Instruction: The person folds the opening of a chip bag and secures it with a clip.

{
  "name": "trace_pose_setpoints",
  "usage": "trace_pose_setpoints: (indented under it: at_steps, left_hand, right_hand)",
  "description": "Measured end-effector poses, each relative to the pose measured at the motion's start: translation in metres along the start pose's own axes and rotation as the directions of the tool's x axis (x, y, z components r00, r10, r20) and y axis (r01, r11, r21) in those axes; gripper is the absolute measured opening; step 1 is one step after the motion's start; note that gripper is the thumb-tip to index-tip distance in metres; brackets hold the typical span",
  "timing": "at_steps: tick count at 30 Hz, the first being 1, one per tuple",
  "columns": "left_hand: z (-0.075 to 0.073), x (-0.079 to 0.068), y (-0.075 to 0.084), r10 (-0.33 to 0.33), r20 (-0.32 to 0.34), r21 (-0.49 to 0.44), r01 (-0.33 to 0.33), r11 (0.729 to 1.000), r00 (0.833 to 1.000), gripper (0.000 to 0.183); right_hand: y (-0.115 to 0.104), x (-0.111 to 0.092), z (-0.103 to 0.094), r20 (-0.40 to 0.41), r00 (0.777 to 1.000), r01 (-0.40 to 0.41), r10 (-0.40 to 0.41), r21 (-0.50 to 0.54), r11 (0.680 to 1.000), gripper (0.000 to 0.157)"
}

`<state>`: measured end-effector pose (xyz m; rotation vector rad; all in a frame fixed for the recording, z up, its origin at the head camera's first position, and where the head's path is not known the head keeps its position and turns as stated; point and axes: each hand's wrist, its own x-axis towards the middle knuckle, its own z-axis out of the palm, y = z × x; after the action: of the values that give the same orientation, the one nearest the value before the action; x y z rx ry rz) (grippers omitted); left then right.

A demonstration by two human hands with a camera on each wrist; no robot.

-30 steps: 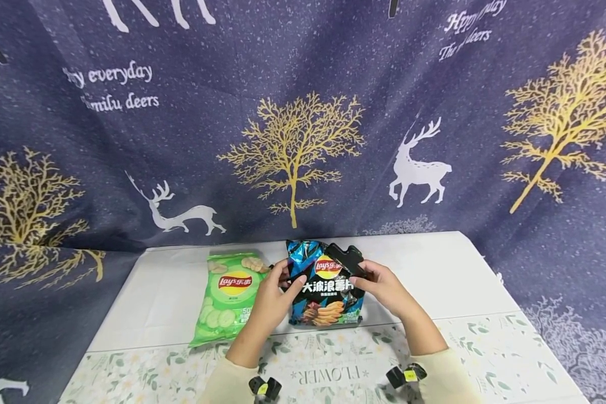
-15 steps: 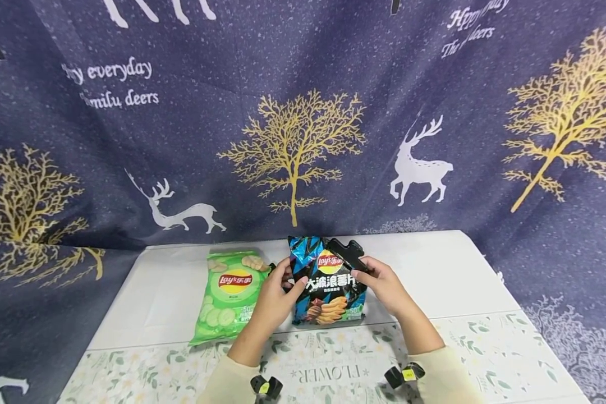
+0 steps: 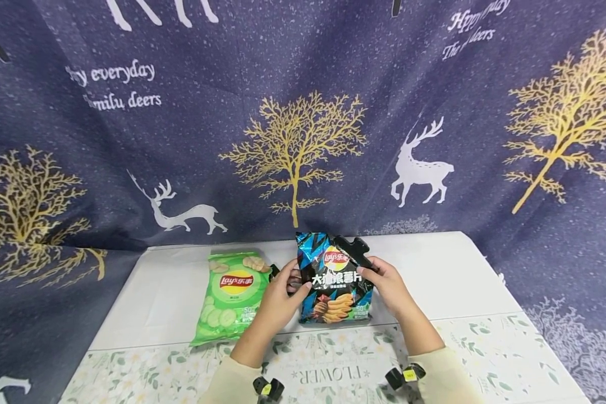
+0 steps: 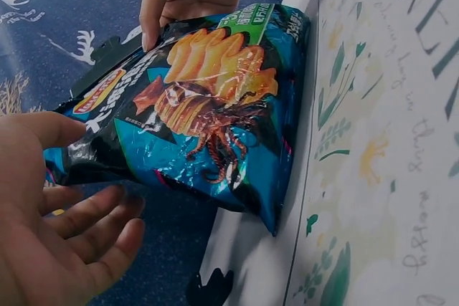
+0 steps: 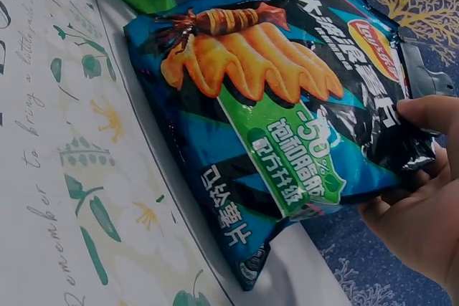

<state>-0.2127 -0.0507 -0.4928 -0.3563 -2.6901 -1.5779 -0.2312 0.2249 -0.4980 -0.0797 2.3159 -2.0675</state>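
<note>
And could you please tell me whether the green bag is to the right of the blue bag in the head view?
No, the green bag is to the left of the blue bag there.

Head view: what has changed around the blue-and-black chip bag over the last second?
The blue-and-black chip bag has shifted slightly right and up in the picture; the black clip at its upper right corner and the left hand moved with it. Nothing was newly grasped or released: left hand and right hand both hold it. The green chip bag stayed put.
</note>
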Motion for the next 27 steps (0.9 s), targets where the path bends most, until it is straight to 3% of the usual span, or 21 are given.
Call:
trace_pose_setpoints:
  at_steps: [7,15,27]
  left_hand:
    - [0.004,0.001,-0.004,-0.005,0.054,0.017,0.004,1.0,0.999,0.069]
    - [0.005,0.0,-0.006,-0.001,0.088,-0.01,0.002,1.0,0.996,0.066]
    - [0.015,-0.002,-0.011,0.002,0.147,0.014,-0.005,1.0,0.989,0.068]
  right_hand:
    - [0.003,0.004,-0.003,-0.057,0.996,-0.067,0.071,0.068,0.995,0.018]
    - [0.006,0.007,-0.006,-0.054,0.99,-0.121,0.131,0.155,0.981,0.036]
    - [0.015,0.012,-0.008,-0.041,0.985,-0.152,0.166,0.243,0.958,0.042]
